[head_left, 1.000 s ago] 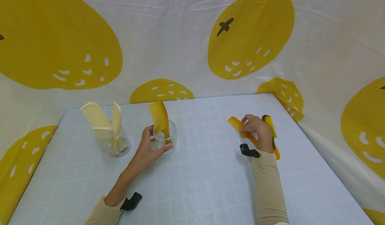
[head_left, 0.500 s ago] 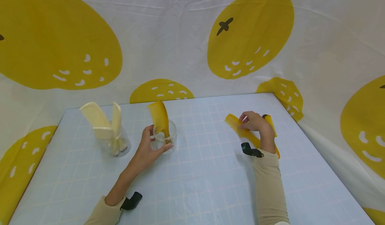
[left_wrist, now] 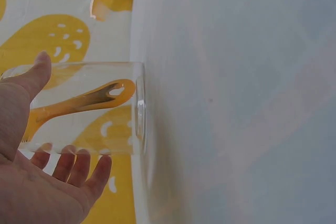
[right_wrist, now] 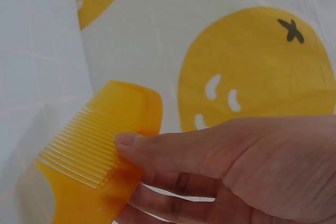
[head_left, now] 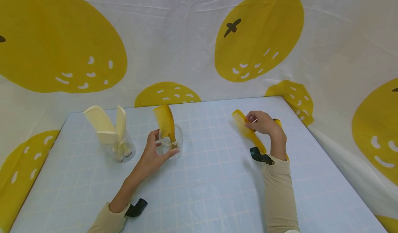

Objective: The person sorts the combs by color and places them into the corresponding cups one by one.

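Note:
My left hand grips a clear glass cup standing on the table, thumb on one side and fingers on the other. Inside it a yellow-orange comb leans with its teeth end up; its handle shows through the glass in the left wrist view. At the right my right hand pinches another yellow-orange comb near the toothed end, thumb across the teeth's base. That comb's handle slants down toward the wrist. Behind the right wrist lies a further yellow comb, mostly hidden, with a dark part at its top.
A second clear cup at the left holds several cream-coloured combs. The pale blue checked tabletop stretches between the hands. A white cloth with yellow fruit print hangs behind the table.
My right hand has lifted its comb a little and turned it, so the comb points more upright and further from the other one. The left hand and cup have stayed put.

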Demonstrator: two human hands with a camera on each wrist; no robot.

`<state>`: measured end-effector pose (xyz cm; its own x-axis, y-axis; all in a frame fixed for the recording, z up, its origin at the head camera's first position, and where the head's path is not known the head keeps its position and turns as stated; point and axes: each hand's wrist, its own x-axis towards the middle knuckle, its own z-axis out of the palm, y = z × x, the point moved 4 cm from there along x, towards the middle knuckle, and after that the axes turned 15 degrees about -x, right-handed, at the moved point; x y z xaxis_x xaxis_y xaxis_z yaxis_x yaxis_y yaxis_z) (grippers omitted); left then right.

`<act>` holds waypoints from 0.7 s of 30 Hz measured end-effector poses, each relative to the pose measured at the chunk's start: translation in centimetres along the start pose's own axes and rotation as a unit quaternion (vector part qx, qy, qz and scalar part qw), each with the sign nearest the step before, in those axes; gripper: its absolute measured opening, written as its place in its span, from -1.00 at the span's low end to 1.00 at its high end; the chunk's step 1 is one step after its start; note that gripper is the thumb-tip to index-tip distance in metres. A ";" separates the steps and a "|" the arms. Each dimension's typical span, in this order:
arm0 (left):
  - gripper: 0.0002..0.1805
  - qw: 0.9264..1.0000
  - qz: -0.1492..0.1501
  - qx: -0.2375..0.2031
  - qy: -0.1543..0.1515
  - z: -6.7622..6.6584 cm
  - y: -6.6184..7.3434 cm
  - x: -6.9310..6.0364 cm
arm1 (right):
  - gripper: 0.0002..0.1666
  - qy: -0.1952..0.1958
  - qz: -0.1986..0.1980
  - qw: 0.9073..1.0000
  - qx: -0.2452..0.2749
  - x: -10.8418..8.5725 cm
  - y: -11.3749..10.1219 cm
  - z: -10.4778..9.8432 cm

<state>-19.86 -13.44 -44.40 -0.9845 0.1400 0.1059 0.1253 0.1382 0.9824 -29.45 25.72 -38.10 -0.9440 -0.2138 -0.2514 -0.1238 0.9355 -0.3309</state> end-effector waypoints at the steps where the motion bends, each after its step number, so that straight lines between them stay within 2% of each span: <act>1: 0.00 1.000 0.001 0.000 0.000 0.0 0.0 0.0 | -0.67 0.004 -0.002 1.000 0.003 0.0 -0.1 -0.1; 6: 0.00 1.000 -0.001 -0.001 0.000 0.1 0.0 0.0 | -0.70 0.027 -0.013 0.999 0.020 -0.3 -0.7 -0.6; 13: 0.00 1.000 -0.001 0.001 0.001 0.0 -0.1 0.0 | -0.77 0.067 -0.057 0.995 0.041 -0.6 -1.4 -1.1; 21: 0.00 1.000 -0.001 0.003 0.002 0.0 -0.1 0.0 | -0.78 0.087 -0.079 0.992 0.056 -1.0 -2.4 -1.6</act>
<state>-19.85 -13.46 -44.54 -0.9852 0.1361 0.1043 0.1238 0.1435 0.9819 -28.69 24.16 -35.59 -0.9554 -0.2938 -0.0314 -0.2479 0.8550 -0.4555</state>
